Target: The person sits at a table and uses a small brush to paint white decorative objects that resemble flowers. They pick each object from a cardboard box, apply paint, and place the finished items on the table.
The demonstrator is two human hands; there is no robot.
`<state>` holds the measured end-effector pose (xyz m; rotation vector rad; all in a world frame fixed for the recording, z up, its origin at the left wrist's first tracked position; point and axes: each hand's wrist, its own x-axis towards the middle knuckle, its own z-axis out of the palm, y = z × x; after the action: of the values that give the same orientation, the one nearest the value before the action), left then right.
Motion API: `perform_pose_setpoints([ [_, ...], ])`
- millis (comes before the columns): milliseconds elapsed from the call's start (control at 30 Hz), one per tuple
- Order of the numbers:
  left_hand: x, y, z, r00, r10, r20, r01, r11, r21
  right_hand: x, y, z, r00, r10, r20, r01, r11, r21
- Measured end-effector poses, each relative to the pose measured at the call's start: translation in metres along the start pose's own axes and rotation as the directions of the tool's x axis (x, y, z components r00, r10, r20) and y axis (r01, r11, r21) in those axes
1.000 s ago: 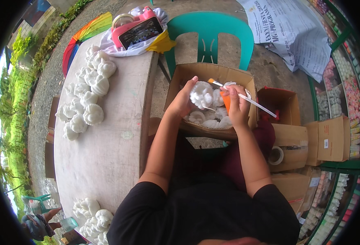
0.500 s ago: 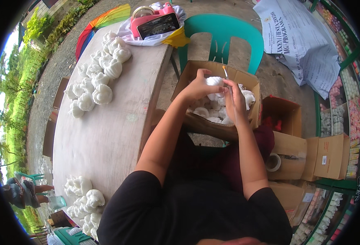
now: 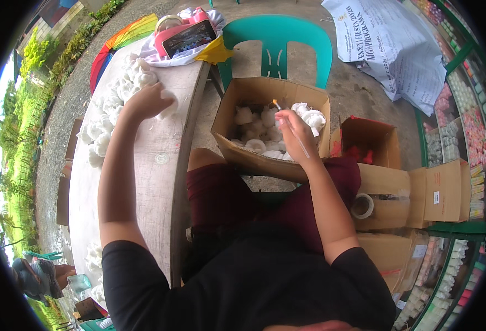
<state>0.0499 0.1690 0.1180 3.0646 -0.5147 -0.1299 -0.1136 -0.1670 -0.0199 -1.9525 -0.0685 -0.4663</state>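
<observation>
I see my left hand (image 3: 146, 101) gripping a puffy white bundle (image 3: 168, 106), ten o'clock; right hand (image 3: 294, 134), slim pale-handled paintbrush (image 3: 276, 104), two.

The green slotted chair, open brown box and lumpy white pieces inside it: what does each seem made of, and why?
Green chair: probably plastic, smooth, slight sheen, back moulded whole.
Brown box: apparently matt cardboard, thin plain walls.
White pieces: perhaps matt fabric, looking puckered; detail too small to settle.

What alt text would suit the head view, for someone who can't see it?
The left hand holds a blurred white piece over a pale table, beside a white cluster; the right hand holds a brush over an open box of white pieces. Beyond the box stands a green chair.
</observation>
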Motion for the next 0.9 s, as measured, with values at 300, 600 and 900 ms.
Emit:
perform_pose_setpoints([
  [300, -0.047, 0.025, 0.025, 0.951, -0.164, -0.261, 0.252, 0.9, 0.355, -0.008, -0.003, -0.002, 0.956, -0.063, 0.285, 0.121, 0.974, -0.189],
  [600, -0.033, -0.018, 0.049, 0.846, 0.397, -0.355, -0.087, 0.761, 0.643, -0.005, -0.006, -0.001, 0.952, -0.071, 0.299, 0.12, 0.982, -0.148],
  [900, -0.042, -0.051, 0.058, 0.853, -0.094, -0.514, 0.217, 0.958, 0.186, -0.004, -0.005, 0.0, 0.936, -0.006, 0.351, 0.07, 0.983, -0.17],
])
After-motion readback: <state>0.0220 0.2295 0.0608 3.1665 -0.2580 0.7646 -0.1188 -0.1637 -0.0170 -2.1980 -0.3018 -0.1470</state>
